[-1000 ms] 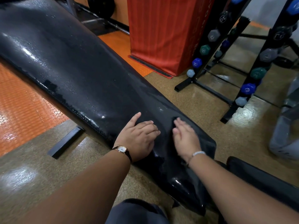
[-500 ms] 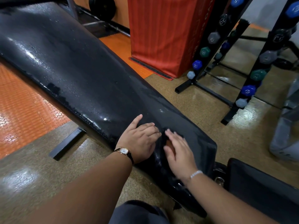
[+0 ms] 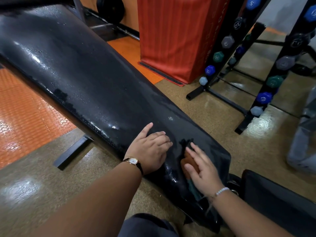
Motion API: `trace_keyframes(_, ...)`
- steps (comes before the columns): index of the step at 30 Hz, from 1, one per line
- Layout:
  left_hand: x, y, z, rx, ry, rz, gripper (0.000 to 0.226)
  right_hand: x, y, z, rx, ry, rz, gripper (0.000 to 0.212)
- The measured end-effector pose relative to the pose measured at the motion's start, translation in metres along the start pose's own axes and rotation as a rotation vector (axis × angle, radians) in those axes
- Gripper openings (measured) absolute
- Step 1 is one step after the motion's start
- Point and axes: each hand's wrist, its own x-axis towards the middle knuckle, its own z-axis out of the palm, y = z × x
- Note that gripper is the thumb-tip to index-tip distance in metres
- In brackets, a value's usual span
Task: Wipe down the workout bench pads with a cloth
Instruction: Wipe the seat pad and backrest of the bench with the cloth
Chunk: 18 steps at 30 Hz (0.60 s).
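The long black bench pad runs from the upper left down to its near end by my hands, and its surface is wet and shiny. My left hand, with a watch on the wrist, rests on the pad with its fingers loosely bent. My right hand lies flat on the pad's near end with straight fingers, pressing on a cloth. Only an orange and teal strip of the cloth shows beside the palm. A second black pad lies at the lower right.
A dumbbell rack with coloured dumbbells stands on the floor to the right of the bench. A red padded column is behind it. An orange studded mat lies left of the bench, near a black foot bar. Grey equipment is at the far right.
My right hand has slid back along the pad's near end toward me, uncovering the coloured cloth edge. My left hand has stayed in place.
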Motion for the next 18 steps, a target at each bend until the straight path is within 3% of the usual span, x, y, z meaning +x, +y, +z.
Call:
trace_keyframes(3, 0.001, -0.001, 0.000, 0.001, -0.001, -0.003, 0.037, 0.031, 0.023, -0.011, -0.027, 0.115, 0.292, 0.049)
trace_keyframes(5, 0.000, 0.000, 0.000, -0.004, 0.010, -0.001, 0.037, 0.053, 0.013, -0.005, -0.033, 0.159, 0.394, 0.045)
trace_keyframes(7, 0.000, 0.000, 0.000, -0.005, 0.023, -0.001, 0.037, 0.056, -0.012, 0.006, -0.057, 0.135, 0.291, 0.045)
trace_keyframes(10, 0.000, 0.001, 0.000, -0.002, 0.026, 0.004, 0.037, 0.019, -0.029, 0.020, -0.082, 0.032, -0.033, 0.050)
trace_keyframes(13, 0.000, 0.000, 0.000, -0.002, 0.022, 0.012, 0.037, 0.004, 0.000, 0.012, -0.179, 0.065, -0.132, 0.050)
trace_keyframes(15, 0.001, -0.001, 0.000, 0.007, 0.007, 0.006, 0.038, 0.024, 0.018, 0.000, -0.165, 0.131, 0.045, 0.045)
trace_keyframes(18, 0.000, -0.001, 0.000, 0.003, -0.003, -0.003, 0.039, 0.068, 0.014, -0.012, -0.159, 0.195, 0.492, 0.038)
